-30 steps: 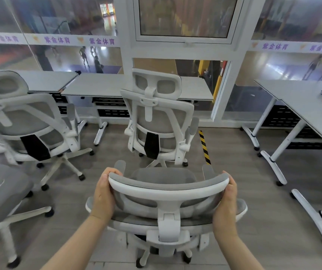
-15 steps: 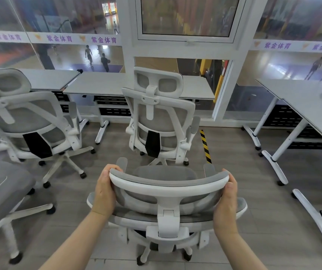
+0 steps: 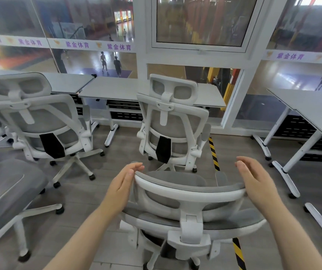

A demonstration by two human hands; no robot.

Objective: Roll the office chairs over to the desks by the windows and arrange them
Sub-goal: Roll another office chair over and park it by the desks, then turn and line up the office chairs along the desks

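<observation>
— Where was the near chair [image 3: 191,203]?

— Just behind the second chair [image 3: 170,123], which faced the flat grey window desk [image 3: 117,88]. Its curved white plastic headrest carried grey mesh.

— And the hands?

— Both had their fingers relaxed, gripping nothing. The left hand [image 3: 124,185] touched the headrest's left end; the right hand [image 3: 255,180] was beside its right end, contact unclear.

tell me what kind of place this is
Probably an office room overlooking an indoor sports hall: mesh office chairs, white desks along the windows, and players on a court beyond the glass.
</observation>
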